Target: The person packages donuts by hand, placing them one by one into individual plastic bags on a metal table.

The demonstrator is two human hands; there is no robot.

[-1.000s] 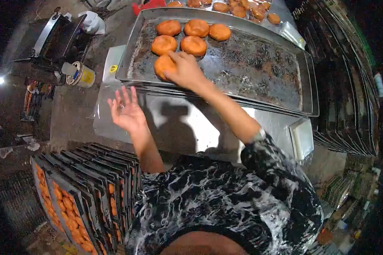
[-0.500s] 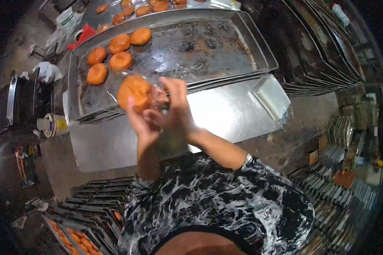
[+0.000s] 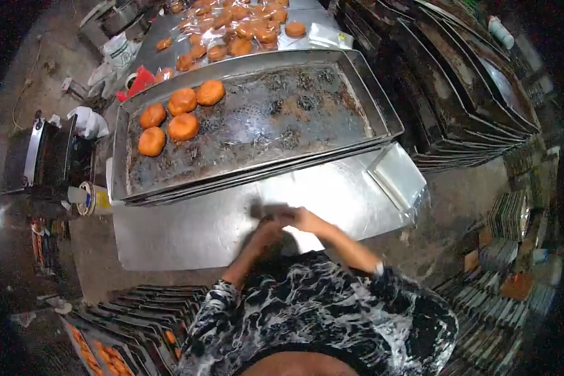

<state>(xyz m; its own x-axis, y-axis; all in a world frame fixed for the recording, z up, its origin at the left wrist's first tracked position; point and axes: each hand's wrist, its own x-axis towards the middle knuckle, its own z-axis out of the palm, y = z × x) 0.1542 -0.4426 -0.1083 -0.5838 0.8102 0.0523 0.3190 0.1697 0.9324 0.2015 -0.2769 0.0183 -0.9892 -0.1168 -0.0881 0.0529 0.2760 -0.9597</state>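
Note:
My left hand (image 3: 269, 229) and my right hand (image 3: 303, 219) are close together over the front of the metal table (image 3: 169, 238), near my body. Both are dark and smeared by motion, so their fingers do not show clearly and no bun can be made out in them. Beyond them lies a large worn baking tray (image 3: 263, 125), stacked on others. Several round orange-brown buns, among them a front one (image 3: 151, 142), sit at its left end. To the right of my hands is a stack of clear plastic bags (image 3: 402, 178).
Behind the tray, many bagged buns (image 3: 239, 46) lie heaped, with another stack of clear bags (image 3: 329, 36) beside them. Dark trays (image 3: 445, 81) are stacked at the right. A rack of trays (image 3: 138, 319) stands at lower left, and a bucket (image 3: 95, 199) at the left.
Half a second ago my hands held a bun in clear plastic above the tray's front edge. They have drawn back toward me, and that bun no longer shows in them. The view has tilted up.

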